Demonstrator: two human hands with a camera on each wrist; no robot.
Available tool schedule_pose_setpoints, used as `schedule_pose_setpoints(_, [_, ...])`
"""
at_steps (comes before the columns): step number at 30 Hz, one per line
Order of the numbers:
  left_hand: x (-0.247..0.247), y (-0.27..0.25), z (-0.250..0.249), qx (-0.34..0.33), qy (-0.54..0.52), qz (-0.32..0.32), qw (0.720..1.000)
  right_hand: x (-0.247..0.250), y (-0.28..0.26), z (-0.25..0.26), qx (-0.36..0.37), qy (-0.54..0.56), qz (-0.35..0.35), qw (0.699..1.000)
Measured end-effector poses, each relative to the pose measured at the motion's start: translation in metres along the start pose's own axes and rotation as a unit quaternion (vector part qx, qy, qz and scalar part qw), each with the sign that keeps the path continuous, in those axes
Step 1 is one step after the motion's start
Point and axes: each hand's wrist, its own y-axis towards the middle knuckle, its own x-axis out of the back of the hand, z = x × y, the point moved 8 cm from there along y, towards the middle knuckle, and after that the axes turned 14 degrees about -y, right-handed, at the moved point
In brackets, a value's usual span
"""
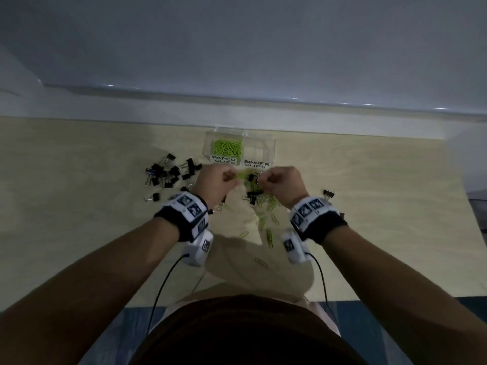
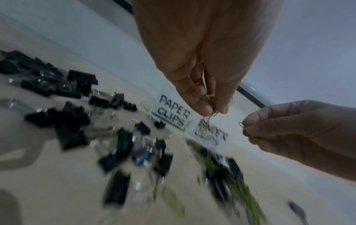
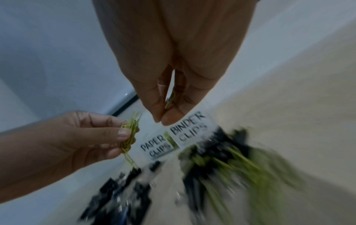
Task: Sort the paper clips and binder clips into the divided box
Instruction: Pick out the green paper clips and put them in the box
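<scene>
While hands pinch clips, box labels (image 1: pixel 239 162) read "PAPER CLIPS", "BINDER CLIPS".

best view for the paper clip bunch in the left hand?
Right wrist: the left hand grips the green paper clip bunch side-on, unobstructed. Left wrist shows it mostly hidden between fingertips. Head view shows only a small green blur.

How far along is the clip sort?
Partly done: the box's paper clip side holds green clips; the binder side looks empty. In hand: left hand pinches a bunch of paper clips, right hand pinches one. Left: binder clips and loose paper clips on the table.
</scene>
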Motion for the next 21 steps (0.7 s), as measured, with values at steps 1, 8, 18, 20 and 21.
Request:
schedule_pose_setpoints(1, [0.013,0.009,-0.004,0.0,-0.012,-0.026,1.0,0.004,0.015,0.015,0.016,-0.014,-0.018,1.0])
schedule_pose_setpoints(8, [0.069,0.077,-0.011,0.018,-0.029,-0.157,0.987,-0.002,0.089,0.087,0.055,-0.048,-0.036,0.997])
schedule_pose_setpoints(18, [0.014,0.048,-0.02,-0.106,0.157,-0.004,0.982,0.029,0.03,-0.006,0.022,-0.036,-0.047,0.998])
schedule_pose_setpoints(20, [-0.017,0.026,-0.014,-0.108,0.144,0.06,0.982,0.024,0.013,-0.039,-0.039,0.015,-0.036,0.998])
schedule_pose_setpoints(21, [-0.035,0.016,-0.008,-0.095,0.144,0.097,0.98,0.02,0.005,-0.053,-0.075,0.046,-0.031,0.996])
